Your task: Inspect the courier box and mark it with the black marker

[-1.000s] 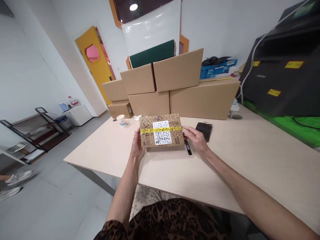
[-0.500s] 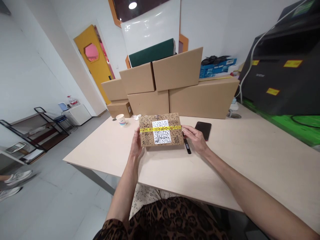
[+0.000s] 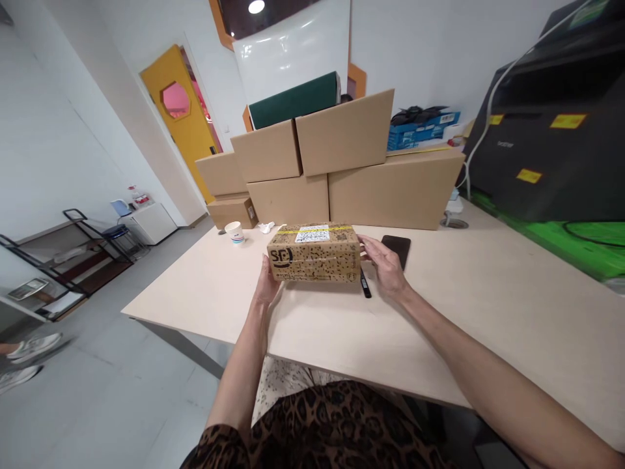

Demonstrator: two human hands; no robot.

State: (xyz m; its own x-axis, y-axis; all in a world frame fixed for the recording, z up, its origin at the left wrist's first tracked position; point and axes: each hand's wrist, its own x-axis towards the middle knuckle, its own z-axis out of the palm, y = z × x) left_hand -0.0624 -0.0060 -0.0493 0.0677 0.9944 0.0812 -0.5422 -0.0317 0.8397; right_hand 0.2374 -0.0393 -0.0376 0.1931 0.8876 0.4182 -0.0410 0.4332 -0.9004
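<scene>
A brown cardboard parcel (image 3: pixel 319 262) with dark speckles, "SF" lettering on its front side, and a white label and yellow tape on top is held between both hands over the table (image 3: pixel 195 286). My left hand (image 3: pixel 266 281) grips its left end, with the fingers partly hidden by the parcel. At the right end, my right hand (image 3: pixel 383 262) presses with its fingers against the side. A black pen-like tool (image 3: pixel 366 286) lies just right of the parcel. Behind my right hand rests a dark phone (image 3: pixel 397 246).
Large cardboard boxes (image 3: pixel 390 192) are stacked along the table's back, with a green box (image 3: pixel 295 101) on top. A paper cup (image 3: pixel 235 232) and crumpled tissue (image 3: pixel 266 227) stand back left. A black machine (image 3: pixel 551 143) is at the right. A person's shoes (image 3: pixel 36 348) show far left.
The parcel has been tilted so that its lettered front side now faces me and the labelled face points upward. Both hands still hold its ends.
</scene>
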